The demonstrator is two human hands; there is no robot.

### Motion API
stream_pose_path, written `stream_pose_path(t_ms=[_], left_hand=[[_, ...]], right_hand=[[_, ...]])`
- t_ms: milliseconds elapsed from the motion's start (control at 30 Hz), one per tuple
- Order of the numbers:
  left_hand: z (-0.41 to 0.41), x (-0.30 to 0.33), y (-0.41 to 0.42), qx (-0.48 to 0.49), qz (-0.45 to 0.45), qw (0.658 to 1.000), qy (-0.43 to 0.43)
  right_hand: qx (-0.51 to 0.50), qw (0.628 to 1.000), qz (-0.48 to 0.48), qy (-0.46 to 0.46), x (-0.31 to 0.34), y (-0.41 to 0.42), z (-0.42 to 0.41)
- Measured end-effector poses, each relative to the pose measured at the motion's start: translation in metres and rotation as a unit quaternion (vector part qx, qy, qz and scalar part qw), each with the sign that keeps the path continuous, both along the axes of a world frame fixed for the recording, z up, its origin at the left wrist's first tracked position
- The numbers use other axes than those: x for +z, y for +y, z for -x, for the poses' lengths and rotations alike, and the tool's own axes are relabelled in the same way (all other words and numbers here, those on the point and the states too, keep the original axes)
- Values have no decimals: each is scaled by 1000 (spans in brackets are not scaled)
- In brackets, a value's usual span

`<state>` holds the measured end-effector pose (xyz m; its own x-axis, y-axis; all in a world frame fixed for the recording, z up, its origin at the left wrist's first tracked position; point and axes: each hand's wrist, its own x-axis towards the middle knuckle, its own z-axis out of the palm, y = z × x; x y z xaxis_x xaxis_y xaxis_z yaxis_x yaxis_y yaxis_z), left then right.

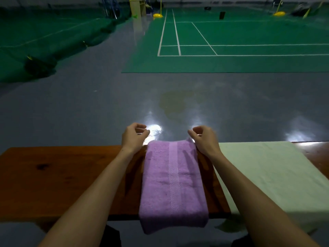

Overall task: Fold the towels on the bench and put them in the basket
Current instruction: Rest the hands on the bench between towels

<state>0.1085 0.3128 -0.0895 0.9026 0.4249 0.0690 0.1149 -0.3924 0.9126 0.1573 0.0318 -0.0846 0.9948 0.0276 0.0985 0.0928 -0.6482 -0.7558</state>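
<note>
A purple towel point(173, 182) lies folded into a long strip across the wooden bench point(58, 179), its near end hanging over the front edge. My left hand point(134, 138) hovers just past the towel's far left corner, fingers loosely curled and apart, with nothing in them. My right hand point(203, 139) is at the far right corner, which is lifted slightly toward the pinched thumb and fingers. A pale green towel point(267, 175) lies spread flat on the bench to the right. No basket is in view.
Beyond the bench is a shiny grey floor point(106, 104), then a green badminton court point(231, 50) with white lines. A dark green net lies bundled on the floor at the left point(41, 66). Yellow post bases point(157, 15) stand far back.
</note>
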Motion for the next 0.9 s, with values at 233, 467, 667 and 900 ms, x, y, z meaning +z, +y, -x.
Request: stream_pose_path(t_ms=[233,467,667,900], left_hand=[[73,28,-25,-144,-70,987,16],[166,43,-50,-244,-182,951,62],[192,18,-65,-222,-336,914,42],[169,-23,-61,-230,-467,850,86]], right_hand=[[99,995,15,11,32,-10,85],[199,976,76,50,39,-18,175],[279,937,210,15,11,-7,204],[287,895,340,0,-16,13,176]])
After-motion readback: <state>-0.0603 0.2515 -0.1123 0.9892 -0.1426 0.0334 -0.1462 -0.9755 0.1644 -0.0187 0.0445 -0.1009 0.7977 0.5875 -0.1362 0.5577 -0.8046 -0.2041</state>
